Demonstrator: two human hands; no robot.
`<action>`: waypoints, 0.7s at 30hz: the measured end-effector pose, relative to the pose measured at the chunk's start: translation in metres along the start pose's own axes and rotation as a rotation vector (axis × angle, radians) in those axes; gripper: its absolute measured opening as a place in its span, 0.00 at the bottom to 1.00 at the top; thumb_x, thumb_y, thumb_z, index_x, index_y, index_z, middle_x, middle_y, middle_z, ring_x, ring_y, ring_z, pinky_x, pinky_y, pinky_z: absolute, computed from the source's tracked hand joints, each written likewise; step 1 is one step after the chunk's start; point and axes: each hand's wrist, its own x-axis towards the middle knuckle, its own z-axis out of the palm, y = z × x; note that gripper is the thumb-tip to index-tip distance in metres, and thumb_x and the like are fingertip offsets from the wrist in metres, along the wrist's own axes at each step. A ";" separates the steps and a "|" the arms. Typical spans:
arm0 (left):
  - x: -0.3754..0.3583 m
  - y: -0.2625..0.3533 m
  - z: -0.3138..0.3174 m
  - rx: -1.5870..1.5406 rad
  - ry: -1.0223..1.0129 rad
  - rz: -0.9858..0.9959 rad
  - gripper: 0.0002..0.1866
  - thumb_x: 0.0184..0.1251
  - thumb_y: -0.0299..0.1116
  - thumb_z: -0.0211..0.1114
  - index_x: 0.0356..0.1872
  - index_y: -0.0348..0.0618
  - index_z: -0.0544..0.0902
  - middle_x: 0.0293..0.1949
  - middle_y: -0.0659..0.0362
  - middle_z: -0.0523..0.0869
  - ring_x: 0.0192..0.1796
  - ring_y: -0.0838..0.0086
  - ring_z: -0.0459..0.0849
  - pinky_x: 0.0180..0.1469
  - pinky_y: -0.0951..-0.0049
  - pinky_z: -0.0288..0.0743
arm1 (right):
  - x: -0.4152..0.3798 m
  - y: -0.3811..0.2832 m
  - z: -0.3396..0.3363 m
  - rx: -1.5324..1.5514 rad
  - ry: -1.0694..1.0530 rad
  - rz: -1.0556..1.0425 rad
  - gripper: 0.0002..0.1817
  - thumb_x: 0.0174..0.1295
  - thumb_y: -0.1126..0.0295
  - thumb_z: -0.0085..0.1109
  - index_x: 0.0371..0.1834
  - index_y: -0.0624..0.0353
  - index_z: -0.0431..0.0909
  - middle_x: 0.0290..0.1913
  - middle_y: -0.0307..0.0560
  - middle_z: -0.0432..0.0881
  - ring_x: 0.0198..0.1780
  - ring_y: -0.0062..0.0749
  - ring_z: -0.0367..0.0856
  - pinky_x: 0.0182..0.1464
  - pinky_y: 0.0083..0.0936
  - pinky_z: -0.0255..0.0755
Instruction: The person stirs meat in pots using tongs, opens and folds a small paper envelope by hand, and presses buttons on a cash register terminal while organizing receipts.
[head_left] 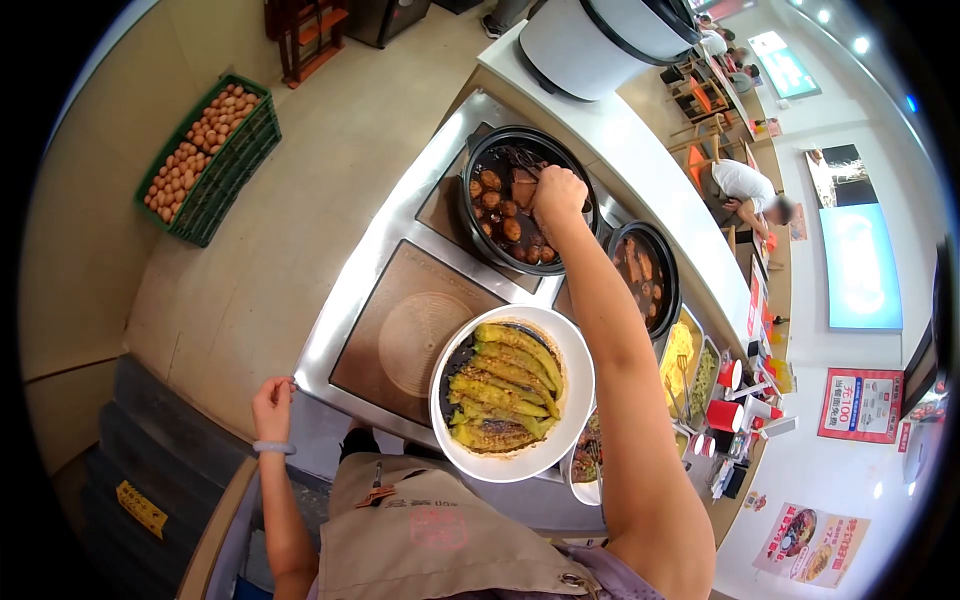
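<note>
Right hand [562, 195] over the black pot [465, 205], left hand [270, 408] beside the stove [400, 330], fingers' [548, 186] hold in both unclear

A single wide-angle view, framed by dark curved edges, comes from a head-worn camera facing forward and steeply down. The wearer's tan apron [400, 525] is very close at the bottom edge. Farther up, within arm's reach, are the cooktop [385, 300] and black pot [465, 203]. The distant dining area at right appears tipped sideways.
</note>
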 end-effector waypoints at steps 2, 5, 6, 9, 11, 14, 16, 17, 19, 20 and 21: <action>0.000 -0.002 -0.002 0.003 0.004 -0.005 0.06 0.62 0.26 0.54 0.33 0.37 0.79 0.26 0.62 0.80 0.27 0.84 0.74 0.30 0.85 0.67 | 0.001 -0.010 -0.002 -0.019 -0.046 0.007 0.12 0.51 0.65 0.57 0.36 0.58 0.78 0.36 0.47 0.80 0.38 0.38 0.82 0.35 0.31 0.75; -0.002 -0.004 -0.004 0.003 0.020 -0.015 0.06 0.62 0.26 0.54 0.33 0.37 0.79 0.26 0.62 0.80 0.27 0.83 0.75 0.30 0.85 0.68 | 0.003 -0.017 -0.001 -0.140 -0.104 -0.052 0.15 0.53 0.64 0.56 0.41 0.60 0.76 0.40 0.47 0.79 0.40 0.39 0.81 0.36 0.37 0.74; -0.003 -0.004 -0.005 0.004 0.030 -0.019 0.06 0.62 0.26 0.54 0.34 0.36 0.79 0.26 0.62 0.80 0.28 0.83 0.75 0.30 0.85 0.68 | 0.002 -0.017 0.001 -0.140 -0.103 -0.054 0.15 0.53 0.64 0.56 0.41 0.60 0.76 0.40 0.47 0.79 0.40 0.39 0.81 0.36 0.37 0.74; -0.004 -0.007 -0.006 0.016 0.035 -0.033 0.06 0.63 0.26 0.53 0.34 0.36 0.79 0.26 0.61 0.80 0.28 0.83 0.76 0.31 0.84 0.69 | -0.004 -0.022 -0.003 -0.065 -0.113 -0.002 0.15 0.54 0.64 0.55 0.42 0.61 0.75 0.41 0.47 0.78 0.40 0.40 0.81 0.36 0.39 0.75; -0.004 -0.009 -0.005 0.015 0.029 -0.031 0.06 0.63 0.26 0.53 0.34 0.36 0.79 0.26 0.61 0.80 0.28 0.83 0.76 0.31 0.84 0.69 | -0.008 -0.027 -0.004 -0.070 -0.160 0.041 0.17 0.53 0.64 0.56 0.45 0.62 0.74 0.41 0.48 0.77 0.40 0.41 0.81 0.35 0.42 0.75; -0.003 -0.009 -0.004 0.016 0.026 -0.019 0.06 0.63 0.26 0.53 0.34 0.36 0.79 0.26 0.61 0.80 0.28 0.82 0.76 0.31 0.84 0.69 | -0.009 -0.032 -0.003 -0.091 -0.195 0.030 0.18 0.52 0.65 0.57 0.44 0.63 0.73 0.41 0.49 0.77 0.39 0.40 0.81 0.35 0.38 0.76; -0.002 -0.007 -0.003 0.018 0.021 -0.012 0.07 0.63 0.26 0.53 0.34 0.35 0.79 0.26 0.61 0.80 0.28 0.82 0.76 0.31 0.84 0.69 | -0.009 -0.030 -0.004 -0.071 -0.157 -0.001 0.18 0.51 0.64 0.58 0.42 0.63 0.72 0.40 0.50 0.77 0.38 0.38 0.81 0.35 0.34 0.77; -0.002 -0.004 -0.002 0.017 0.023 -0.009 0.06 0.63 0.26 0.53 0.34 0.36 0.79 0.26 0.61 0.80 0.28 0.82 0.76 0.31 0.84 0.69 | -0.009 -0.029 -0.005 -0.051 -0.117 -0.032 0.17 0.50 0.64 0.59 0.41 0.63 0.72 0.39 0.50 0.77 0.38 0.37 0.81 0.35 0.31 0.77; -0.003 -0.002 -0.003 0.016 0.025 -0.008 0.06 0.63 0.26 0.53 0.33 0.36 0.79 0.26 0.61 0.80 0.28 0.82 0.76 0.31 0.84 0.69 | -0.013 -0.020 -0.011 -0.025 -0.088 -0.028 0.17 0.48 0.65 0.61 0.38 0.63 0.72 0.38 0.51 0.78 0.37 0.39 0.82 0.35 0.30 0.77; -0.003 -0.002 -0.003 0.018 0.031 -0.008 0.06 0.63 0.26 0.53 0.33 0.36 0.79 0.26 0.61 0.80 0.28 0.83 0.76 0.31 0.84 0.69 | -0.014 -0.016 -0.014 -0.001 -0.059 -0.024 0.17 0.46 0.66 0.62 0.36 0.63 0.71 0.36 0.52 0.79 0.37 0.41 0.82 0.34 0.29 0.77; -0.003 -0.002 -0.002 0.019 0.036 -0.007 0.06 0.63 0.26 0.53 0.33 0.36 0.79 0.26 0.61 0.80 0.29 0.83 0.76 0.31 0.84 0.69 | -0.014 -0.013 -0.009 -0.004 -0.043 -0.009 0.16 0.46 0.67 0.62 0.35 0.63 0.70 0.36 0.52 0.78 0.37 0.41 0.82 0.34 0.28 0.77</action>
